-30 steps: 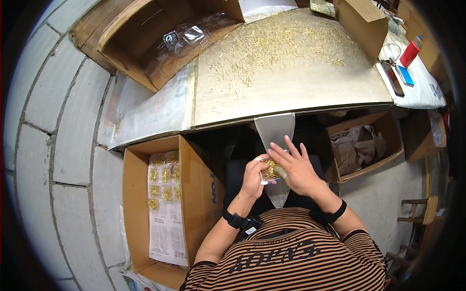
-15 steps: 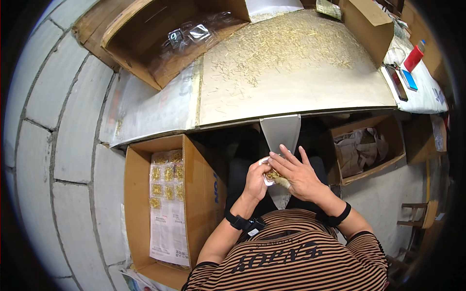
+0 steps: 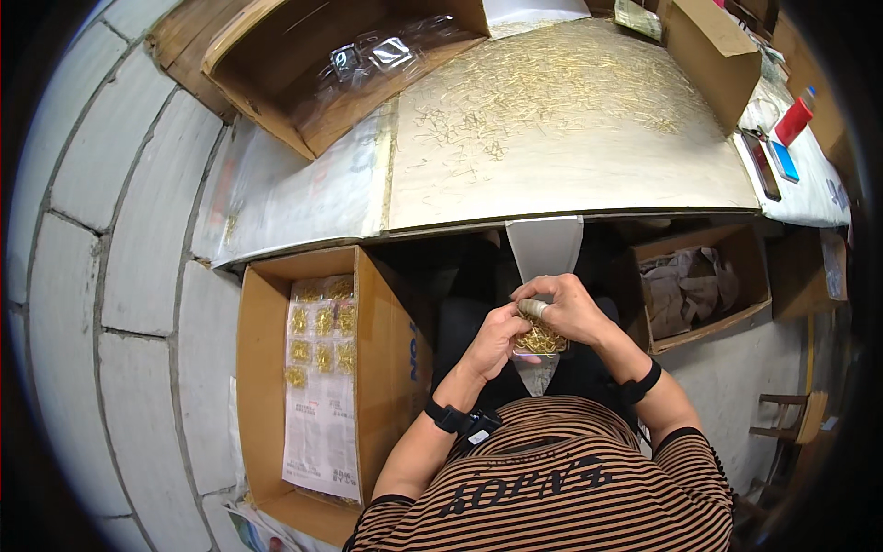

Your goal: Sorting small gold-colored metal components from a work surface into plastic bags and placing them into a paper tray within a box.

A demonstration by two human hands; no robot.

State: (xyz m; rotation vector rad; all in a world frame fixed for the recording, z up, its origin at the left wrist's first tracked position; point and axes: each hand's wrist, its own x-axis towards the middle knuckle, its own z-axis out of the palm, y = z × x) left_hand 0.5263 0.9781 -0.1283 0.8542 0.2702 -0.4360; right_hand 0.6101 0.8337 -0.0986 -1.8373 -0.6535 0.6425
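Two hands are held together above the lap: the small clear case (image 3: 541,347), filled with gold-coloured pieces, is held along its left side by the closed fingers of the left hand (image 3: 494,342). Over its far end the right hand (image 3: 572,311) is curled; its fingertips are hidden, so whether anything is gripped there cannot be told. The middle of a grey chute (image 3: 544,247) is covered by the hands. Elbow room is bounded by the left carton (image 3: 391,386) and the right carton (image 3: 706,327), whose crumpled contents are hard to make out. Farther off, a bare strip is left along the near edge of the table (image 3: 570,191), behind which loose gold pieces (image 3: 570,83) are strewn. The far carton (image 3: 262,112) is cut off above.
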